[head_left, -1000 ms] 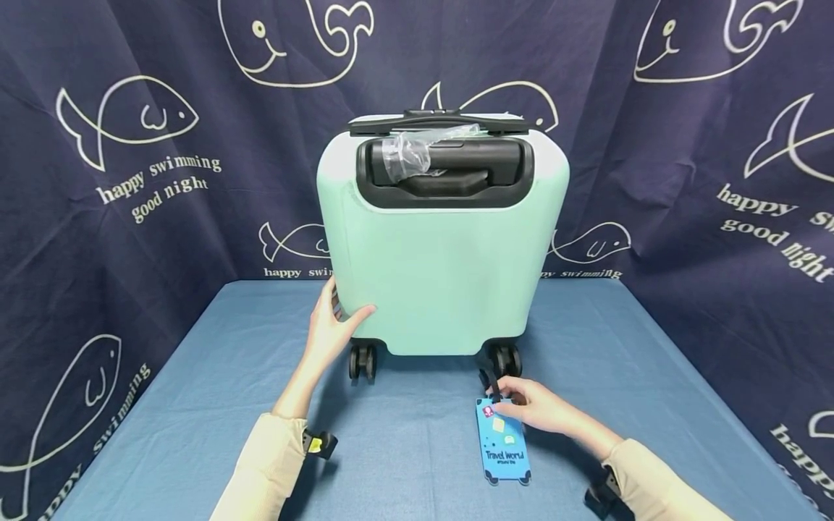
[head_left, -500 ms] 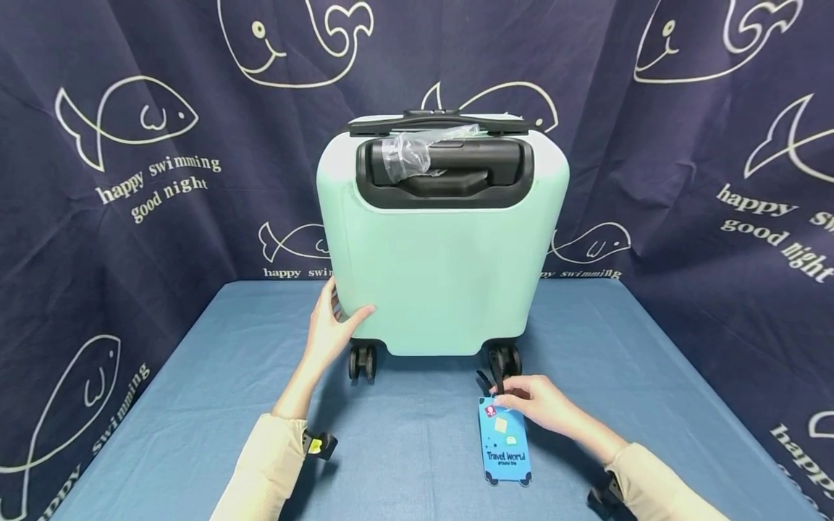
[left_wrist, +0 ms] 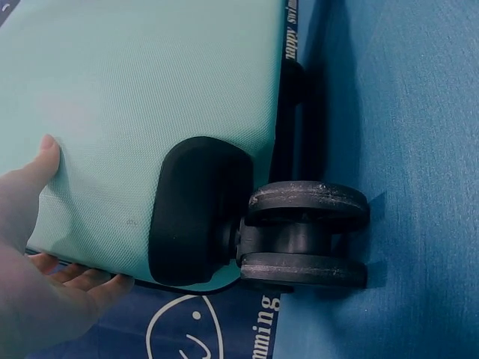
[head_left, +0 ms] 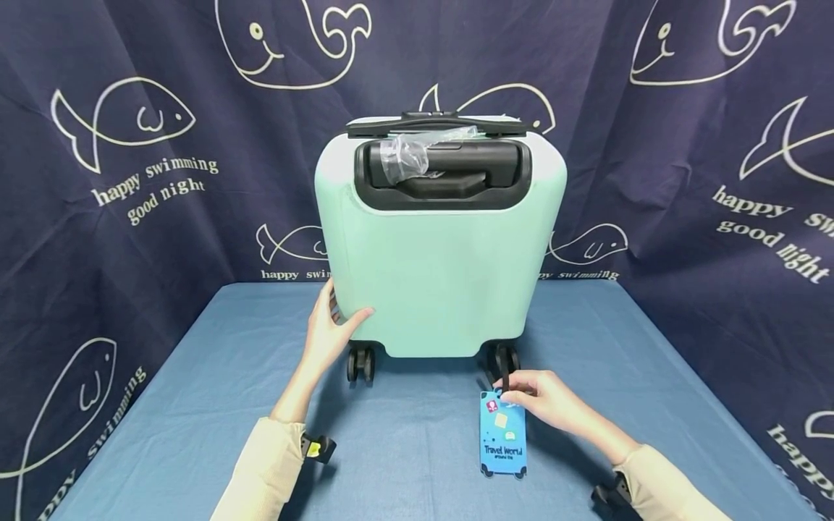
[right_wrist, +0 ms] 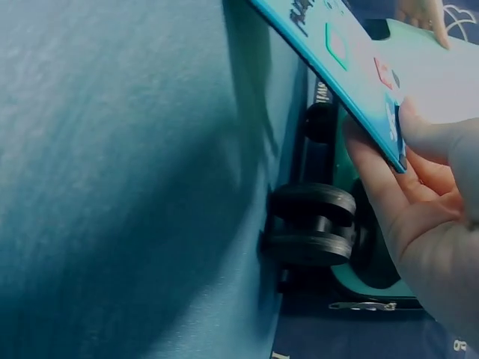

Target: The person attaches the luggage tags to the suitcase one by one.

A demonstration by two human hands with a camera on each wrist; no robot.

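Observation:
A mint-green suitcase (head_left: pixel 443 282) stands upright on its black wheels. My left hand (head_left: pixel 329 329) holds its lower left edge, the thumb on the broad face and the fingers round the side; the left wrist view shows this hand (left_wrist: pixel 52 262) beside a black double wheel (left_wrist: pixel 303 235). In front of the lower right wheel (head_left: pixel 503 358), my right hand (head_left: pixel 547 398) pinches the top of a blue luggage tag (head_left: pixel 503 438) printed "Travel World". A black strap (head_left: pixel 504 375) rises from the tag. In the right wrist view, the thumb lies on the tag's (right_wrist: pixel 352 67) printed face.
Blue cloth (head_left: pixel 404 449) covers the table. A dark curtain (head_left: pixel 163 239) with fish and whale outlines hangs behind and at both sides. Clear plastic wrap (head_left: pixel 407 155) hangs around the black handle (head_left: pixel 476 161) of the suitcase.
My right hand has lifted the luggage tag slightly, and the tag hangs straighter. Its strap has shifted to the right. The left hand keeps its place on the suitcase.

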